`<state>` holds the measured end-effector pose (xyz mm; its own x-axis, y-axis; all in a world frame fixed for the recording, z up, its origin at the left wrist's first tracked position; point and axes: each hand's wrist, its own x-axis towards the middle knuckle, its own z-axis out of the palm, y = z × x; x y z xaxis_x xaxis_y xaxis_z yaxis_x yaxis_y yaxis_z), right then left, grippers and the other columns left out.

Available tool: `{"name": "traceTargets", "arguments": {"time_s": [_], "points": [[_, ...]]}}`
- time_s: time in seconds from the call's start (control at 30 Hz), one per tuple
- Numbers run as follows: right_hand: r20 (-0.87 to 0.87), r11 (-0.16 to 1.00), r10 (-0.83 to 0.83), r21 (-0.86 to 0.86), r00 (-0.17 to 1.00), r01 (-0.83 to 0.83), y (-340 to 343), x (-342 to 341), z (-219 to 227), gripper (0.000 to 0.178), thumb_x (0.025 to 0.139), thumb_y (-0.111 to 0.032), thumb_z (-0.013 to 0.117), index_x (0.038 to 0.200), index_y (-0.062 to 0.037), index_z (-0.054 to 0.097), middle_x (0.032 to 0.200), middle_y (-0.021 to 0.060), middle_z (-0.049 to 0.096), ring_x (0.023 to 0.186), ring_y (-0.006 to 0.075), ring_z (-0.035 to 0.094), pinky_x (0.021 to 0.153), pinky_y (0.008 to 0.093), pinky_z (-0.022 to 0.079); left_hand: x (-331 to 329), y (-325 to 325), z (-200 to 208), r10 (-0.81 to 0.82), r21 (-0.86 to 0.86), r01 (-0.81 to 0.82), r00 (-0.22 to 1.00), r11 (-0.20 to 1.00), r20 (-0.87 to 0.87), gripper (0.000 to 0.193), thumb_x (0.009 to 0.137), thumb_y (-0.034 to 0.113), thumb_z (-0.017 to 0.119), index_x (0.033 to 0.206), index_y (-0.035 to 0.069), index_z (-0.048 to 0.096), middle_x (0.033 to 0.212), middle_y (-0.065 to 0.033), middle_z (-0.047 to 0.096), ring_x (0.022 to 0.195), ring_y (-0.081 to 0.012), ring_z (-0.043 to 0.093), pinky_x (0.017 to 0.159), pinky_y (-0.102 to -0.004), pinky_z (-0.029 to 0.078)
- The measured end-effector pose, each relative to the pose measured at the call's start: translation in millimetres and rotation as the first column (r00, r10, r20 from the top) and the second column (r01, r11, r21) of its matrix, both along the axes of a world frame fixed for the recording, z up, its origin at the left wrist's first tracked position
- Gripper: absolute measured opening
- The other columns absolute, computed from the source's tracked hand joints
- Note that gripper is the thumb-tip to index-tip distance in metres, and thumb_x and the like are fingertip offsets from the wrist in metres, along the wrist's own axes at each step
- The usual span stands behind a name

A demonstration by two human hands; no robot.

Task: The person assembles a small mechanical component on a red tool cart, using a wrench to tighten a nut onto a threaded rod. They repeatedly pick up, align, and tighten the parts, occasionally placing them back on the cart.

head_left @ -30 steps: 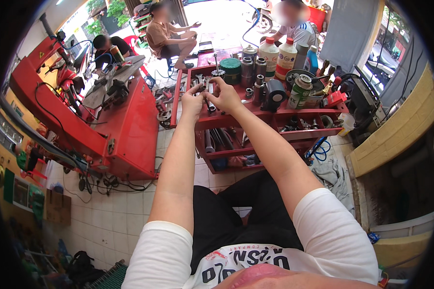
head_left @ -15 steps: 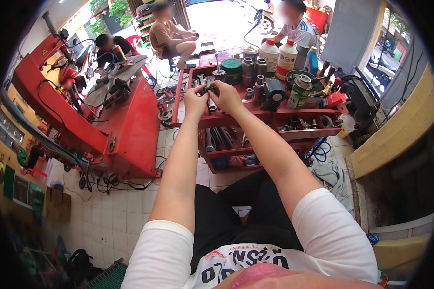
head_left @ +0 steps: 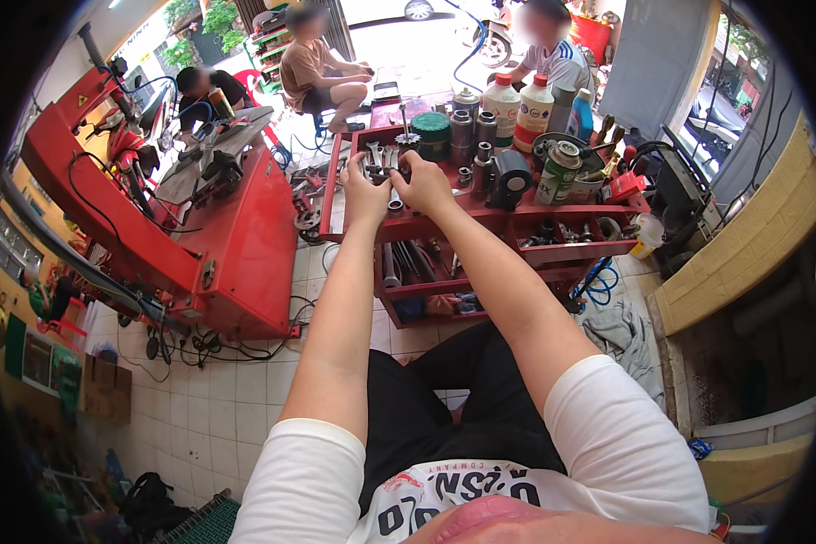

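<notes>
Both arms reach over the upper tray of a red tool cart (head_left: 480,225). A small dark metal part (head_left: 380,173) sits between my fingertips; its exact kind is too small to make out. My left hand (head_left: 366,198) pinches it from the left, one finger lifted away and the thumb towards the part. On its other side my right hand (head_left: 424,189) is closed with fingers and thumb on it. Just beyond the hands lie several wrenches (head_left: 377,154) and a toothed metal piece with an upright rod (head_left: 407,140). Below the fingers a socket (head_left: 395,207) shows.
The tray also bears a green tin (head_left: 431,136), white bottles with red caps (head_left: 535,113), a spray can (head_left: 560,172) and a black round-ended tool (head_left: 511,177). A red machine (head_left: 236,245) stands at left. Several people sit beyond the cart.
My left fingers have spread and lifted a little from the part. Both hands stay close together over the tray. A car has come into view outside at the top.
</notes>
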<state>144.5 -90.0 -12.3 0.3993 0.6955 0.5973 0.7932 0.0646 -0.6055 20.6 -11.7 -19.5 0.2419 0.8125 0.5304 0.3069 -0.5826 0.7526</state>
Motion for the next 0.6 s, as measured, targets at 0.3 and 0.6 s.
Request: {"name": "traceTargets", "arguments": {"time_s": [0.3, 0.6], "points": [[-0.009, 0.997, 0.001, -0.082, 1.000, -0.002, 3.4, -1.8, -2.6, 0.032, 0.096, -0.033, 0.064, 0.096, -0.0020, 0.067, 0.086, 0.0236, 0.072, 0.086, 0.0439, 0.070, 0.077, 0.0518, 0.054, -2.4, 12.2, -9.0, -0.021, -0.052, 0.027, 0.994, 0.998, 0.106, 0.081, 0.072, 0.012, 0.083, 0.142, 0.005, 0.044, 0.132, -0.0250, 0.053, 0.117, -0.0364, 0.060, 0.097, -0.0419, 0.050], [-0.053, 0.985, 0.059, -0.159, 0.997, -0.067, 8.3, 8.3, -8.7, 0.031, 0.095, -0.032, 0.065, 0.104, -0.0024, 0.067, 0.090, 0.0235, 0.073, 0.089, 0.0439, 0.070, 0.080, 0.0516, 0.055, 4.8, 20.0, -16.5, -0.089, -0.048, 0.101, 0.973, 0.994, 0.213, 0.080, 0.071, 0.009, 0.084, 0.140, 0.002, 0.044, 0.131, -0.0241, 0.057, 0.122, -0.0362, 0.058, 0.103, -0.0430, 0.047]]}}
